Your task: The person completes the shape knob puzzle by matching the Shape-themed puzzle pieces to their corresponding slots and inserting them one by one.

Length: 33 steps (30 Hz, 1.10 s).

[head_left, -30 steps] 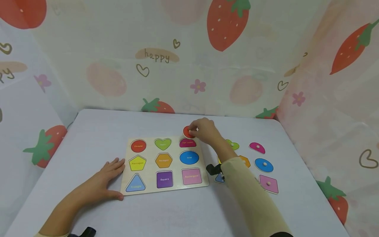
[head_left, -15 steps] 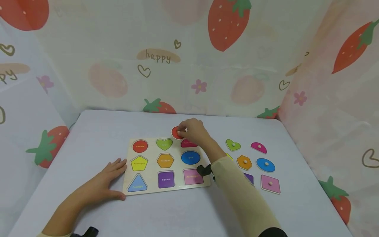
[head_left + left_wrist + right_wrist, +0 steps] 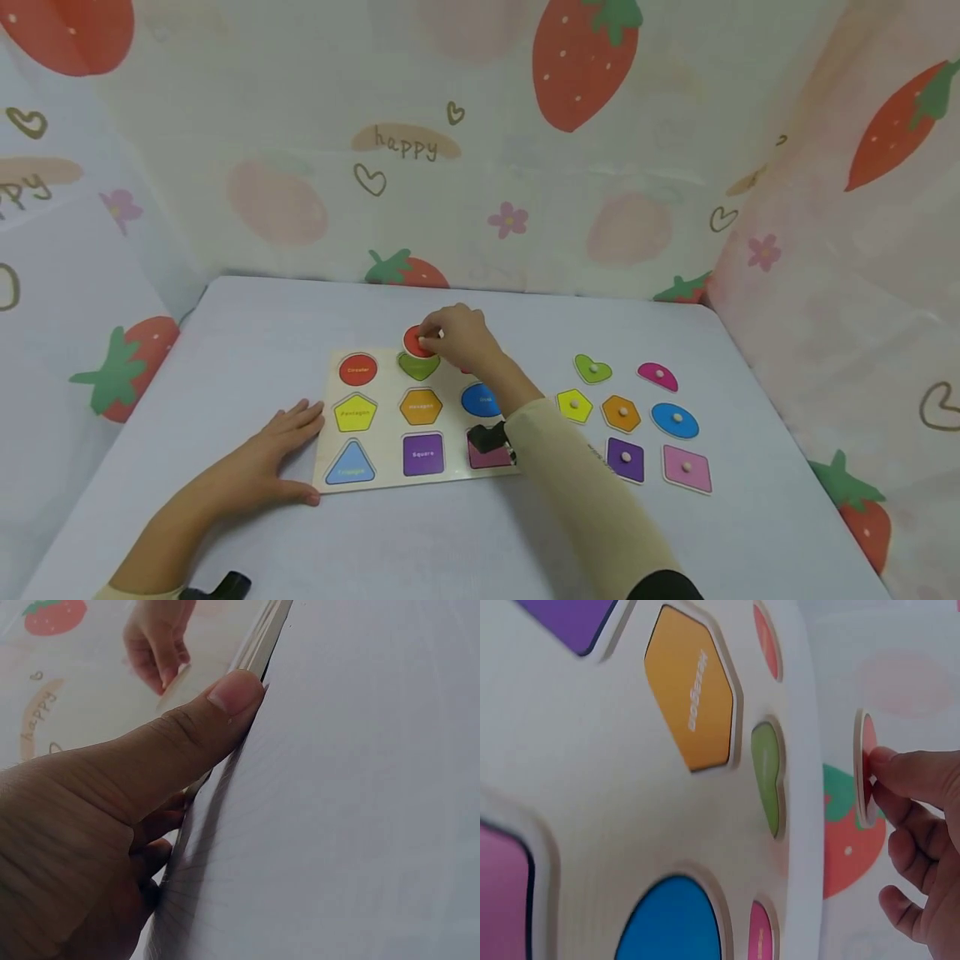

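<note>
My right hand pinches a round red puzzle piece between thumb and finger, above the far edge of the puzzle board. In the right wrist view the red piece stands nearly edge-on, apart from the board. In the head view it overlaps the top of the green heart recess. The red recess labelled Circular lies at the board's far left corner. My left hand rests at the board's left edge with fingers spread; its thumb lies against the edge in the left wrist view.
Right of the board lie loose knobbed pieces: a green heart, magenta half circle, yellow pentagon, orange hexagon, blue oval, purple square and pink rectangle. A strawberry-print curtain surrounds the white table.
My right hand has carried the red piece leftward along the board's far edge, from above the half-circle recess to the heart recess. The left hand keeps its place at the board's edge.
</note>
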Tool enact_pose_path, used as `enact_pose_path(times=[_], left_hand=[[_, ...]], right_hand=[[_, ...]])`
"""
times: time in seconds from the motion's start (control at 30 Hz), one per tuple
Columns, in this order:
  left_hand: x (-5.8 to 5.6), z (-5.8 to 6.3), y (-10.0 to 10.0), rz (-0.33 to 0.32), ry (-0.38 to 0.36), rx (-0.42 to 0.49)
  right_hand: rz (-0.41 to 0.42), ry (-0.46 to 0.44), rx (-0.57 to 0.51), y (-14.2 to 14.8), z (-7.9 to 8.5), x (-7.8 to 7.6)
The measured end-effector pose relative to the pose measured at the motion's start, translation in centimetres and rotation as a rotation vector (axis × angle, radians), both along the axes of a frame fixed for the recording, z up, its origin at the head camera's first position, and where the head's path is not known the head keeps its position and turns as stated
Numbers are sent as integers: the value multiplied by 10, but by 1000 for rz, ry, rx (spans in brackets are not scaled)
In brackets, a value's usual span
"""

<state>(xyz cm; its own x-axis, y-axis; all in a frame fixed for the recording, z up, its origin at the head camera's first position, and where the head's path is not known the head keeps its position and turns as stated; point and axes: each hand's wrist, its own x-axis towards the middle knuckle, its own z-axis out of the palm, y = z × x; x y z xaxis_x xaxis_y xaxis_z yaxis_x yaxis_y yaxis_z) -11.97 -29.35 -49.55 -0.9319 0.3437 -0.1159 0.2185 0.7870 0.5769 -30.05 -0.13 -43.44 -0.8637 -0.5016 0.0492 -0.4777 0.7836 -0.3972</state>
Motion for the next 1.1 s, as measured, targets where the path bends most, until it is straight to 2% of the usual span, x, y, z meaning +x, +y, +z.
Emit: enact_pose_path(times=[0.4,0.67,1.1], left_hand=[[0,-1,1,11,-10,-22],[0,-1,0,1,-7,-12],[-1,-4,-2,7,-4,-24]], right_hand=[[-31,-84,-37,-37,-10,9],[-44,-105,-24,-59,-22,7],[-26,-135,6,-85,-30,12]])
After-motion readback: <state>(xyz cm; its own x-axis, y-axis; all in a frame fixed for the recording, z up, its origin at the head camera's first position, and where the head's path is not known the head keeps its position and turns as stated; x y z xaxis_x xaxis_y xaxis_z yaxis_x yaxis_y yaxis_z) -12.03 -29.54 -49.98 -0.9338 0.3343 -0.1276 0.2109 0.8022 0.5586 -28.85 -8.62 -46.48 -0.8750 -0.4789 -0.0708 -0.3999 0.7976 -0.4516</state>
